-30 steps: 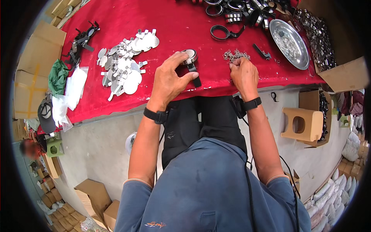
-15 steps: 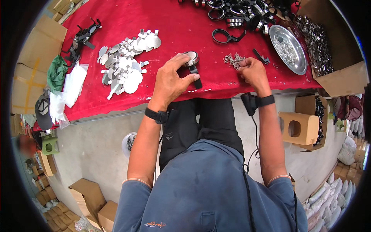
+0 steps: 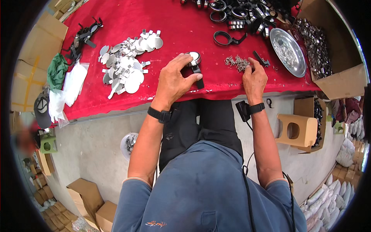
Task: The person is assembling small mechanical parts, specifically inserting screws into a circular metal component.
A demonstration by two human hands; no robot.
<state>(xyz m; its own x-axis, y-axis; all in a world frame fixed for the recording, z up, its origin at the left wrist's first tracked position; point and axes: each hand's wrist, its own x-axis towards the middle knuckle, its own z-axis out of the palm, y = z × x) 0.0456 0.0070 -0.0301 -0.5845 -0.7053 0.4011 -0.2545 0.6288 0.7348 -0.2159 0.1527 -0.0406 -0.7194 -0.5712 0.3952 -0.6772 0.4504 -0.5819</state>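
One black-handled round piece (image 3: 196,69), at upper middle of the head view, was held between thumb and fingers of the left hand (image 3: 173,82). Toward upper right, the right hand (image 3: 255,80) was beside small metal bits (image 3: 236,62); whether its fingertips pinched any, I could not tell.

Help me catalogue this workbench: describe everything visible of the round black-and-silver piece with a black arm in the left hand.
The round black-and-silver piece with a black arm has a pale, flat-looking face, a shiny, metal-looking rim, and a narrow dark arm, perhaps plastic, pointing toward the person. It is at the near edge of the red cloth-covered table, round end farther away. The left hand holds it, fingers at the round end, thumb against the arm. The fingers cover part; its underside is hidden.
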